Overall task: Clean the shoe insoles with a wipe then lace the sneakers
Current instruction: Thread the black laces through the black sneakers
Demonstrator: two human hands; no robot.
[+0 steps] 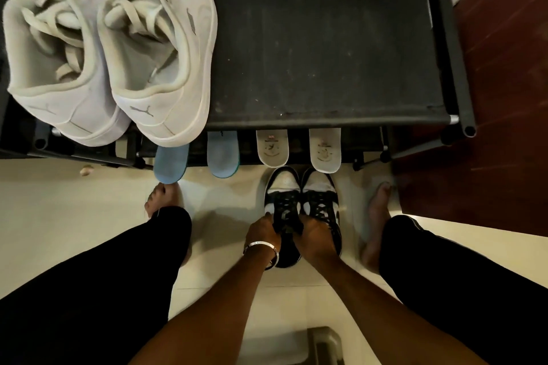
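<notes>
Two black-and-white sneakers stand side by side on the pale floor, toes toward the rack. My left hand (262, 231) and my right hand (315, 235) both grip the black tongue and laces at the opening of the left sneaker (281, 201). The right sneaker (320, 198) is laced with black laces and partly covered by my right hand. Two blue insoles (172, 164) (222, 157) and two white insoles (272, 147) (325, 149) lean against the lower rack shelf. No wipe is visible.
A black shoe rack (326, 47) fills the top of the view, with a pair of white sneakers (112, 47) on its left part. My bare feet (161, 198) (378, 216) flank the sneakers. A dark red surface (504, 98) is at right; a grey object (323, 344) lies near the bottom edge.
</notes>
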